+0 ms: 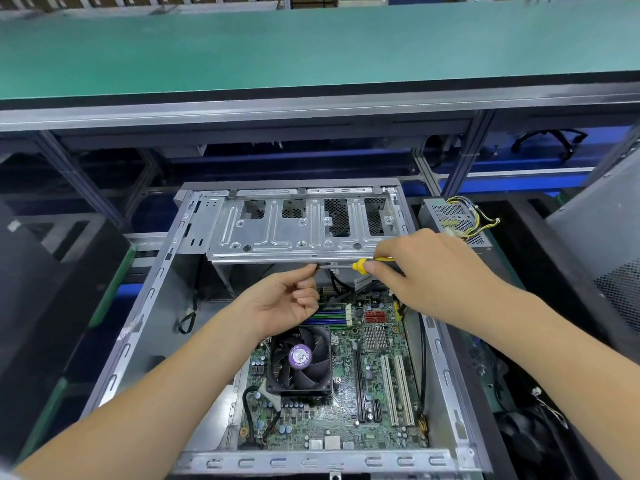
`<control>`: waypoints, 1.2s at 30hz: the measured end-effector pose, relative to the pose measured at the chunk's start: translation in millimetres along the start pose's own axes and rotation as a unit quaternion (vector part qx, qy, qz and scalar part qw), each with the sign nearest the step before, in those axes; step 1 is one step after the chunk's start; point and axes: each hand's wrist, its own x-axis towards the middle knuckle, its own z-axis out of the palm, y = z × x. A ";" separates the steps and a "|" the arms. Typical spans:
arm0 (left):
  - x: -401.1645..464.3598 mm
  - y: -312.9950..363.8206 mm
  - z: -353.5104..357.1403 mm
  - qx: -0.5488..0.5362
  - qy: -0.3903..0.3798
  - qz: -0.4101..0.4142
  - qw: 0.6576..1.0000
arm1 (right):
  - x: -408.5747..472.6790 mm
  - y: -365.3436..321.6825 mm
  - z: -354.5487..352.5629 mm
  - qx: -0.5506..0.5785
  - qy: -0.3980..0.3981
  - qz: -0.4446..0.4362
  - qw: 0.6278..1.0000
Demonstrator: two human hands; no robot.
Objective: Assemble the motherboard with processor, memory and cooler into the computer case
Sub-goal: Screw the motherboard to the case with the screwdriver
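Yellow-handled screwdriver (349,265) level, tip leftward, apparently pinched by both hands (287,303) (420,268).

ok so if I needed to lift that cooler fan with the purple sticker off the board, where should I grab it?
Probably by the square black frame of the cooler fan, fingers on two opposite outer sides, coming straight down from above. It lies flat on the green motherboard, blades up, so the frame edges look like the only firm surfaces.

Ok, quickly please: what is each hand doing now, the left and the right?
Left hand: pinches the tip of the thin metal shaft of the yellow-handled screwdriver.
Right hand: closed grip on the screwdriver's handle.
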 end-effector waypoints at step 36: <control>9.6 -11.6 32.7 0.630 0.062 0.089 0.769 | 19.6 1.3 -7.5 -0.310 -0.087 -0.232 0.918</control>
